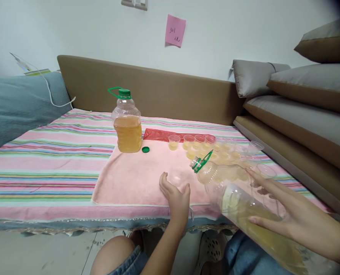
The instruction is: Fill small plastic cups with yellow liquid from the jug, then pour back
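Observation:
My right hand [284, 206] is wrapped round a large clear bottle [244, 206] with yellowish liquid, tilted with its uncapped mouth and green ring toward the upper left. Fingers apart, my left hand [175, 193] is over the pink cloth [130, 179], beside a clear, empty-looking plastic cup [176, 176]; whether it touches the cup is unclear. Several clear cups with yellowish liquid, one of them a cup [173, 145] at the left end, stand in rows behind the tilted bottle. A loose green cap [145, 149] lies on the cloth.
A capped bottle [127, 133] with amber liquid stands upright at the cloth's back left corner. Behind the cups lies a red plastic wrapper [158, 135]. Grey and brown cushions [307, 105] are stacked at the right. A brown backboard [147, 91] runs along the wall.

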Demonstrator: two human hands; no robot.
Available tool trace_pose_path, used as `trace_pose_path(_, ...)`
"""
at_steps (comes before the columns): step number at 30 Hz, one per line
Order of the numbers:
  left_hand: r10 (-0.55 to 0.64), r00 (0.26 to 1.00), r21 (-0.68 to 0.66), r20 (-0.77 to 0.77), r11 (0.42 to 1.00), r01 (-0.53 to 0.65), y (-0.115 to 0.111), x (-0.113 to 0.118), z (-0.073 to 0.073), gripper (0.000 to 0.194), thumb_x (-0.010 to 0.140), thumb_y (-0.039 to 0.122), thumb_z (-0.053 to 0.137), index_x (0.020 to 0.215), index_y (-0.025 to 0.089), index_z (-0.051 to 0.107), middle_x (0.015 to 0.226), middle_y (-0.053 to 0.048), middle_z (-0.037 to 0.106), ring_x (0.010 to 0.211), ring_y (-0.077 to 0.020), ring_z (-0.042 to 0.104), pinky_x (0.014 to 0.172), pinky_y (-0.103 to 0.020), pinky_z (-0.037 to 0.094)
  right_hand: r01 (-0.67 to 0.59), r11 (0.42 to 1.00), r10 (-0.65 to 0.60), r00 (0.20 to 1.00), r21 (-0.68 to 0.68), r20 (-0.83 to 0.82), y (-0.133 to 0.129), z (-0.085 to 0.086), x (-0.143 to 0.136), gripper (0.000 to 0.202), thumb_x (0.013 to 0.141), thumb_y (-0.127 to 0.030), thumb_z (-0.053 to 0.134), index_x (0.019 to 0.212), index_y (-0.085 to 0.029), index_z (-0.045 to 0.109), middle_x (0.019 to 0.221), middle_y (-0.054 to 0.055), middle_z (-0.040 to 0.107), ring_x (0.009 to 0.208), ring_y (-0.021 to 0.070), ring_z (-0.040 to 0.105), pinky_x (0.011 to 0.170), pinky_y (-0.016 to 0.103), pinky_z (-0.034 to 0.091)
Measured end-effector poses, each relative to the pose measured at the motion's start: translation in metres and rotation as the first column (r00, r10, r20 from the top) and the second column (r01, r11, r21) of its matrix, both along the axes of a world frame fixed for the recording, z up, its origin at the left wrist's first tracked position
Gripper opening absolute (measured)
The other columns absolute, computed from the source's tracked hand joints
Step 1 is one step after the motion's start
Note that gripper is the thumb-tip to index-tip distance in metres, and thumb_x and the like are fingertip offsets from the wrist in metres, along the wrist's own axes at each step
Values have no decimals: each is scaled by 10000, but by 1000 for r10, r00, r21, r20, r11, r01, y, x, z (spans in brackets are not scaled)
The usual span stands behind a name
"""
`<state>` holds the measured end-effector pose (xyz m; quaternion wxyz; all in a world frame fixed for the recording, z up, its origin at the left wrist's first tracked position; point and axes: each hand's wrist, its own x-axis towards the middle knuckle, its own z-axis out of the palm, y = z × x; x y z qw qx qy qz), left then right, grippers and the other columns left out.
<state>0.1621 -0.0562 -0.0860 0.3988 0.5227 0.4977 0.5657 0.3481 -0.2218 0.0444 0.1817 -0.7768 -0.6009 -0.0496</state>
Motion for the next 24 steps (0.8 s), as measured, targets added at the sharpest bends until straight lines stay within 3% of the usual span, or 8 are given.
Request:
trace_pose_path(3,-49,994,49,-99,997,54,16,-3,-3,773,671,182,710,1323,188,295,1359,-188,438,1322,-345,412,1117,-559,297,-48,991,54,998,-128,40,-1,0,4,975,743,-672,661,1551,-367,208,1401,98,571,1192,312,619,969,488,540)
trace_pose_path(5,-90,992,43,-83,995,94,22,-3,-6,777,694,176,701,1349,176,283,1332,-195,487,1274,-325,475,1086,-538,348,-49,988,59,996,-147,71,-1,3,4,973,759,-675,641,1557,-373,174,1405,102,564,1211,325,604,984,514,526)
trace_pose_path(10,-152,988,6,0,988,152,23,-3,-4,750,732,149,659,1375,190,276,1249,-153,553,1225,-272,528,1058,-486,395,-65,985,83,991,-158,108,3,11,-1,962,771,-680,622,1561,-367,171,1417,118,554,1216,338,600,970,521,533)
trace_pose_path(18,-170,984,-35,48,985,171,22,-8,2,774,698,110,668,1366,227,295,1230,-116,574,1215,-257,549,1055,-462,405,-56,988,75,988,-142,133,9,15,-3,951,726,-682,659,1537,-350,291,1377,103,595,1159,357,635,904,490,578)
trace_pose_path(24,-179,982,-47,55,982,181,22,-9,2,778,707,119,671,1373,209,278,1239,-134,571,1221,-260,542,1052,-465,406,-79,985,109,974,-154,200,10,12,-2,959,739,-696,637,1547,-386,224,1419,90,556,1161,346,631,856,459,594)
